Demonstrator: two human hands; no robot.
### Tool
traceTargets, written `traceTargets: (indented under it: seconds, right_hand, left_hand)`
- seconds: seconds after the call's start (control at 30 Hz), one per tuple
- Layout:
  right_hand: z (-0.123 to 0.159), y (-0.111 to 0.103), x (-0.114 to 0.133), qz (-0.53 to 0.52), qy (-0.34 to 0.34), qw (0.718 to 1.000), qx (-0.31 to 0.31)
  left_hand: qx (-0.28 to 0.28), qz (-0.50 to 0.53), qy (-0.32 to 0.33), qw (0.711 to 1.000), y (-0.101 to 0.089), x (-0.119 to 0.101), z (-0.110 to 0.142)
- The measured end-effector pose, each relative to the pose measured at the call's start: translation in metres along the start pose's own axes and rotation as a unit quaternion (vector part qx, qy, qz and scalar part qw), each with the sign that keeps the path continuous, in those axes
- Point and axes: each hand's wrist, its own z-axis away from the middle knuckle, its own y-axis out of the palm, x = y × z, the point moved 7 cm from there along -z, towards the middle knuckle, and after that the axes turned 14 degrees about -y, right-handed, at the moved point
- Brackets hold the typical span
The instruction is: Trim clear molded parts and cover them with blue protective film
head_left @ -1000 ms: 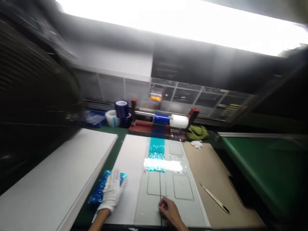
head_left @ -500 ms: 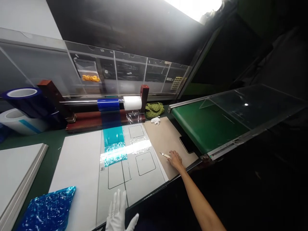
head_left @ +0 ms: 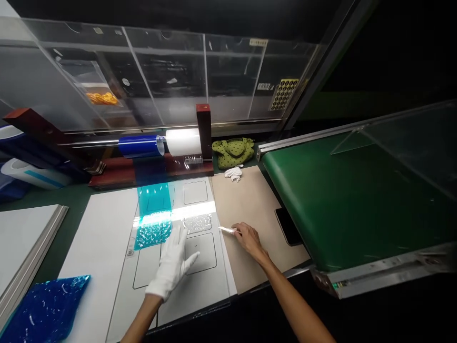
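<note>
My left hand (head_left: pixel 172 263), in a white cotton glove, is spread open just above a white jig board (head_left: pixel 103 238) marked with rounded-rectangle outlines. It is nearest a sheet of clear blue film (head_left: pixel 152 216) drawn down onto the board, and holds nothing. My right hand (head_left: pixel 249 240) is bare and rests on a brown cardboard pad (head_left: pixel 246 205). Its fingers pinch a slim craft knife (head_left: pixel 227 230), whose blade points left toward the board's edge. A crumpled piece of blue film (head_left: pixel 44 309) lies on the board's lower left corner.
Blue (head_left: pixel 139 145) and white (head_left: pixel 183 142) film rolls sit on a rod between red-brown posts. A white glove (head_left: pixel 233 174), green bag (head_left: pixel 232 152), black phone (head_left: pixel 287 226), green conveyor belt (head_left: pixel 350 205), and white panel stack (head_left: pixel 24 243) surround the board.
My view has swung down from the ceiling light to the bench. My right hand has moved from the board to the cardboard and taken the knife. My left hand has moved onto the board, off the crumpled film.
</note>
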Motion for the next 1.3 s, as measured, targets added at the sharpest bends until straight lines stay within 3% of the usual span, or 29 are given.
traceTargets:
  seconds: [0.17, 0.33, 0.47, 0.63, 0.73, 0.83, 1.0, 1.13, 1.3]
  right_hand:
    - [-0.027, 0.011, -0.008, -0.008, -0.006, 1.0, 0.019]
    - [-0.043, 0.022, -0.003, -0.036, -0.026, 0.998, 0.033]
    - [-0.047, 0.025, -0.002, -0.077, -0.037, 0.996, 0.033]
    - [-0.045, 0.023, -0.004, -0.2, -0.055, 0.978, 0.01]
    - [-0.037, 0.015, -0.014, -0.155, -0.042, 0.987, -0.015]
    - [-0.021, 0.001, -0.031, -0.058, -0.001, 0.996, -0.071]
    - [0.023, -0.018, -0.043, 0.051, 0.036, 0.986, -0.154]
    - [0.061, -0.017, -0.025, 0.099, 0.034, 0.979, -0.175]
    - [0.109, -0.005, 0.007, 0.086, 0.03, 0.983, -0.157]
  left_hand:
    - [0.073, -0.047, 0.042, 0.995, 0.03, -0.008, -0.06]
    - [0.117, -0.052, 0.074, 0.989, 0.055, -0.006, -0.073]
    - [0.102, -0.063, 0.094, 0.988, 0.057, -0.009, -0.074]
    - [0.052, -0.077, 0.108, 0.99, 0.05, -0.011, -0.089]
    - [0.031, -0.083, 0.14, 0.986, 0.046, -0.012, -0.085]
    - [-0.005, -0.086, 0.17, 0.982, 0.035, -0.015, -0.056]
    - [-0.061, -0.092, 0.218, 0.97, 0.019, -0.024, 0.027]
    - [-0.092, -0.092, 0.237, 0.963, 0.023, -0.028, 0.094]
    - [-0.105, -0.089, 0.245, 0.96, 0.046, -0.028, 0.158]
